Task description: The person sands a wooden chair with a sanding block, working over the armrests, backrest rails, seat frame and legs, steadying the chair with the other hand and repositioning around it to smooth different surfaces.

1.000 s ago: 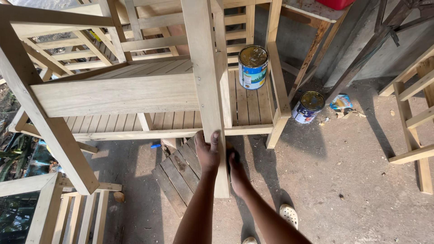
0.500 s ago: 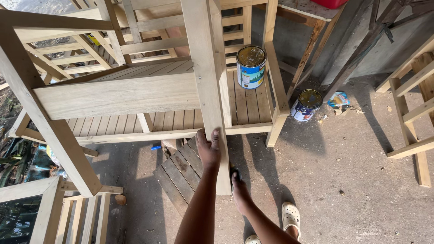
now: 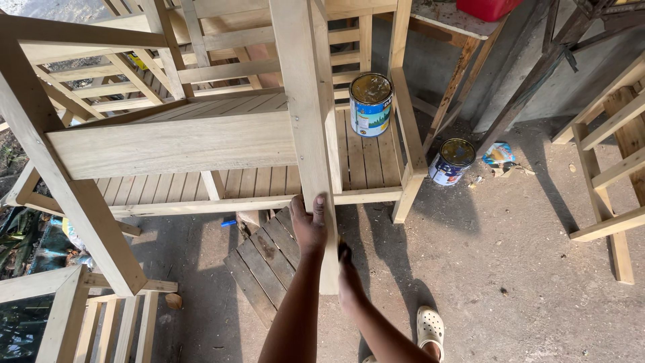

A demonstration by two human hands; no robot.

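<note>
A pale wooden leg (image 3: 304,101) of a tipped-over piece of furniture runs down the middle of the view. My left hand (image 3: 310,227) wraps around the leg near its lower end. Just below and to the right, my right hand (image 3: 349,277) lies against the leg's right side. A small dark thing (image 3: 344,250) sits at its fingertips; what it is I cannot tell. The slatted wooden frame (image 3: 168,142) joined to the leg spreads out to the left.
A blue-and-white tin (image 3: 370,104) stands on the frame's slats. A second tin (image 3: 451,161) and a crumpled wrapper (image 3: 498,154) are on the concrete floor. A dark slatted pallet (image 3: 265,259) lies under my arms. More wooden frames (image 3: 608,154) stand at right. My sandalled foot (image 3: 430,326) shows below.
My right hand has slid a little down the leg's right side. My left hand keeps its hold on the leg.
</note>
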